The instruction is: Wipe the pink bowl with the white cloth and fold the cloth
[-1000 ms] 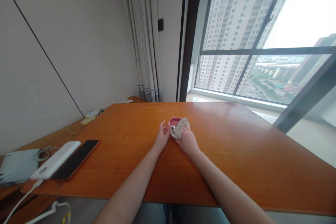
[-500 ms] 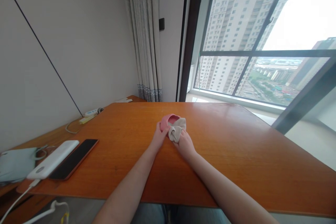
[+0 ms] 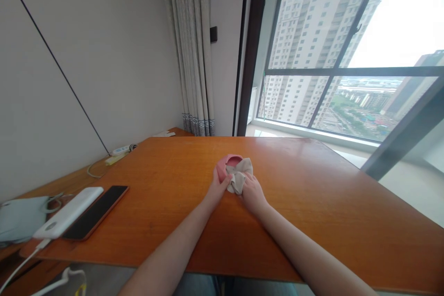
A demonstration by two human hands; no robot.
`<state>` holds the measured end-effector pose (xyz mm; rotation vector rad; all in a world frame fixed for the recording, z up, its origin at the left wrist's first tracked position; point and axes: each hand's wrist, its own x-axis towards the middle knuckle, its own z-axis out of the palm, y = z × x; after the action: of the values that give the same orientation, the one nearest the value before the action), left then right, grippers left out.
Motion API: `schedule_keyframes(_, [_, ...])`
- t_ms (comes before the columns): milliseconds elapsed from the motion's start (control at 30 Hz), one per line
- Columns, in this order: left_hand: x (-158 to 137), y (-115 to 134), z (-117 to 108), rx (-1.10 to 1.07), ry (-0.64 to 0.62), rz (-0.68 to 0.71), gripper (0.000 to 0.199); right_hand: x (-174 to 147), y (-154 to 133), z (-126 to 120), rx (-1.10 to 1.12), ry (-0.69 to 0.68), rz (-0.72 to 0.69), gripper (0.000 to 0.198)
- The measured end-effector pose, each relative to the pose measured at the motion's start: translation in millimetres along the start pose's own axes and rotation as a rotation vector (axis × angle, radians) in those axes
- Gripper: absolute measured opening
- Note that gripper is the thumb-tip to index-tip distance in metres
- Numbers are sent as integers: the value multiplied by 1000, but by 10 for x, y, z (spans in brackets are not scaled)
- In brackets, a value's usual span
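A pink, hollow, bowl-like object is tipped so that its round opening faces up and back, over the middle of the wooden table. My left hand grips its left side, with the thumb at the near edge. A crumpled light-grey cloth lies against the near right side of the pink object and covers part of its rim. Closed round the cloth is my right hand, whose fingertips are partly hidden in the folds. Whether the pink object rests on the table I cannot tell.
At the left of the table lie a white power bank with a cable and a dark phone. Beyond them are a pale pouch and a power strip. A curtain and a window stand behind the table.
Both hands, with the pink object and the cloth, have shifted slightly right and nearer. The cloth's folds have changed shape.
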<state>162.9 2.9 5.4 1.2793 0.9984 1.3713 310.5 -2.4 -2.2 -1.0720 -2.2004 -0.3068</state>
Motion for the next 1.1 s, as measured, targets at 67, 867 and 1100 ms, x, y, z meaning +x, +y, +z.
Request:
schedule_keyframes(67, [-21, -13, 48, 52, 71, 25, 61, -3, 11, 24, 8, -12, -28, 18])
schedule_keyframes(867, [63, -87, -80, 137, 156, 25, 51, 31, 14, 19, 73, -50, -97, 13])
schedule_keyframes(1100, [167, -10, -252, 175, 55, -57, 39, 64, 30, -78, 0, -3, -262, 19])
